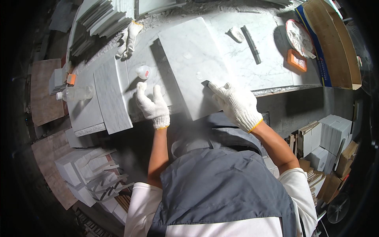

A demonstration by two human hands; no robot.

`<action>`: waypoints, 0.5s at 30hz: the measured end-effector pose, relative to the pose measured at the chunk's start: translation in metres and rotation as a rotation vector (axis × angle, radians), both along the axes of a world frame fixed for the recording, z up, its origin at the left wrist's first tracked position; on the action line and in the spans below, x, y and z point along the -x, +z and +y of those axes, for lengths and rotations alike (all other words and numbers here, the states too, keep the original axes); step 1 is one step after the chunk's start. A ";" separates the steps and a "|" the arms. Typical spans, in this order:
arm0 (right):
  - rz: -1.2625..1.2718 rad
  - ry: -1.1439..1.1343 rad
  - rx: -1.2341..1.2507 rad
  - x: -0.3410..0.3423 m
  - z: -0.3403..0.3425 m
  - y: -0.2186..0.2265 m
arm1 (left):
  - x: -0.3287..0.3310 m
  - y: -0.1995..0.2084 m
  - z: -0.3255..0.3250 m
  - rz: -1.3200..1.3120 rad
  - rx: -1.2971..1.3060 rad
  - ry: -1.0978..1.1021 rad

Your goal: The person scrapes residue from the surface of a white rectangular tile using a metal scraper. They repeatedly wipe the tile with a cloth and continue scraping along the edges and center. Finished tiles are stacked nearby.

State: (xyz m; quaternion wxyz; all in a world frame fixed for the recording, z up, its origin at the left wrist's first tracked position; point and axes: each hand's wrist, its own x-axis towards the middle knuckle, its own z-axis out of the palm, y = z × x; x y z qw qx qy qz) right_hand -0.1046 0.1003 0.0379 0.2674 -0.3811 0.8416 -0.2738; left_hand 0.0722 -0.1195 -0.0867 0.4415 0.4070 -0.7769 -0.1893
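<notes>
A pale grey-veined marble tile (189,51) lies at a slant on the bench, its near end jutting past the front edge. My right hand (237,104), in a white knit glove, is closed over the tile and pinches a small dark flat piece (205,83) that looks like a scraper blade. The glove hides most of it. Left of the tile, my left hand (153,104), gloved too, has its thumb and fingers apart and holds nothing. Just beyond its fingertips sits a small translucent white container (143,72) with a red mark.
Left are another marble tile (112,94), a clear bottle (79,94) and spare gloves (129,39) by stacked tiles (103,17). Right are a dark stick-like tool (251,45), a round tub of white paste (299,35), an orange block (297,60) and a cardboard box (335,43).
</notes>
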 end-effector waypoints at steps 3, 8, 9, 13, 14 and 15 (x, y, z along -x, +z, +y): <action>0.140 0.029 0.204 0.001 -0.001 -0.005 | 0.001 0.006 -0.007 0.002 -0.032 0.046; 0.335 0.114 0.097 0.003 -0.022 -0.016 | 0.007 0.029 -0.018 -0.214 -0.155 0.135; 0.301 0.122 -0.018 0.001 -0.024 -0.017 | 0.009 0.034 -0.020 -0.265 -0.181 0.157; -0.051 -0.013 -0.174 -0.005 -0.005 -0.011 | 0.019 0.045 -0.025 -0.360 -0.266 0.192; -0.024 0.003 -0.124 -0.005 0.004 -0.008 | 0.022 0.046 -0.027 -0.362 -0.271 0.193; 0.071 0.019 -0.038 -0.008 0.011 -0.006 | 0.024 0.046 -0.029 -0.359 -0.249 0.191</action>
